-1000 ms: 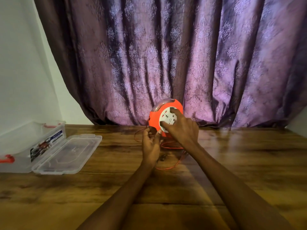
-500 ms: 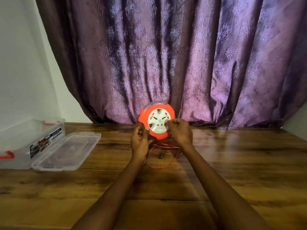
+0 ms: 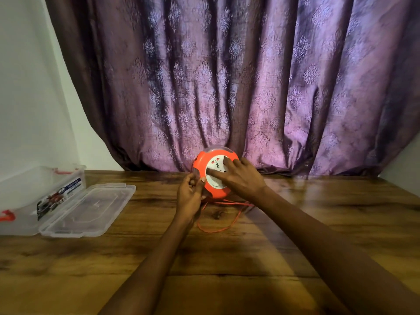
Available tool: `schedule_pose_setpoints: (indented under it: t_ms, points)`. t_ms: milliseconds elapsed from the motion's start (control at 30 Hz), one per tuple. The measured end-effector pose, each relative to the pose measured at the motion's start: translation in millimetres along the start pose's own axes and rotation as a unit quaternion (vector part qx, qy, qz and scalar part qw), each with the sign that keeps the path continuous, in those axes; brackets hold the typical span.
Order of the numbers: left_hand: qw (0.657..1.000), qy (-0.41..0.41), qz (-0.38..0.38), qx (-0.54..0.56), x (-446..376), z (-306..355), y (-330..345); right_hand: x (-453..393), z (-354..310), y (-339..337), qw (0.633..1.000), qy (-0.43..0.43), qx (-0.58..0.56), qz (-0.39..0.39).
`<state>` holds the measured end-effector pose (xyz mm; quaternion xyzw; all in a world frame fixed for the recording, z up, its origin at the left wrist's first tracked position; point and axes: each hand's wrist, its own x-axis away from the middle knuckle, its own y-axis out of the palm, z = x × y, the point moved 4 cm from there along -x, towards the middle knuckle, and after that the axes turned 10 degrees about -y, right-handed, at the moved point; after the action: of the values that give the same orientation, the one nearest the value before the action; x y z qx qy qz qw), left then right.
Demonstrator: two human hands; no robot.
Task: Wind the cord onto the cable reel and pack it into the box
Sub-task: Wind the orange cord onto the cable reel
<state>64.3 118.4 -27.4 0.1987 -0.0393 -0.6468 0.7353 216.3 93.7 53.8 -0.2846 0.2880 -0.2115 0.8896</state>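
Observation:
An orange cable reel [image 3: 201, 163] with a white socket face stands upright on the wooden table [image 3: 318, 223], just in front of the curtain. My right hand [image 3: 238, 178] lies across the white face, fingers spread on it. My left hand [image 3: 189, 196] grips the reel's left edge, where the thin orange cord [image 3: 213, 229] leaves it. Loose cord lies looped on the table below the reel, with a small dark plug [image 3: 217, 214] inside the loop. A clear plastic box [image 3: 38, 194] sits open at the far left.
The box's clear lid [image 3: 91, 210] lies flat on the table beside it, and red latches show on its ends. A purple patterned curtain [image 3: 227, 87] hangs behind the table. A white wall is at the left.
My right hand has moved from the reel's right edge onto the white face. The reel has shifted slightly in my hands, and my left hand stays at its left edge.

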Motion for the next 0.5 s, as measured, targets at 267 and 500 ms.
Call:
schedule_pose_setpoints:
  t_ms: [267,500]
  points:
    - [0.989,0.090,0.046,-0.110,6,-7,4,-3,-27,18,0.432,0.569,-0.689,0.123]
    - [0.992,0.056,0.066,-0.089,5,-8,-4,5,-41,30,0.369,0.560,-0.728,0.142]
